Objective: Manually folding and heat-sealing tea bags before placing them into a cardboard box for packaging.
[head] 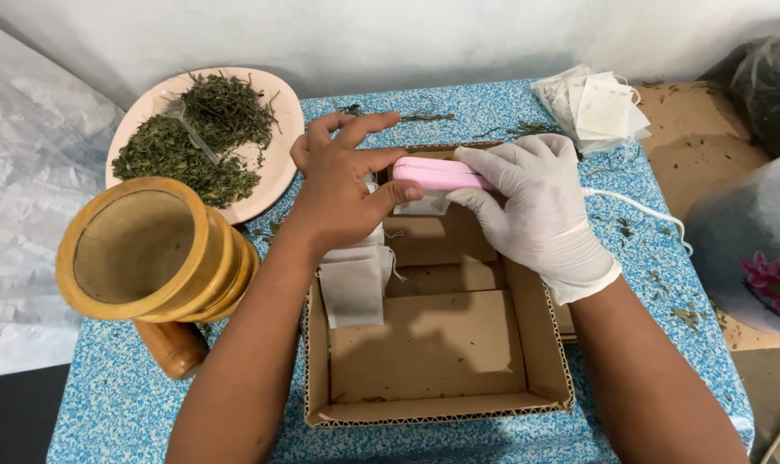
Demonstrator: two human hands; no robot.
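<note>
My right hand [536, 202], in a white glove, is closed around a pink hand-held sealer [437, 174] over the far end of an open cardboard box [544, 344]. My bare left hand [342, 176] rests beside it, thumb touching the sealer's end, fingers spread. A small white paper sachet [424, 204] sits clamped under the sealer. Several more white sachets [353, 288] lie along the box's left inner side.
A pink plate [282, 112] of dried green herbs stands at the back left. A wooden mortar [153, 258] lies tilted at the left. A stack of empty sachets [600, 107] sits back right. A white cord [643, 210] trails right across the blue speckled tabletop [115, 404].
</note>
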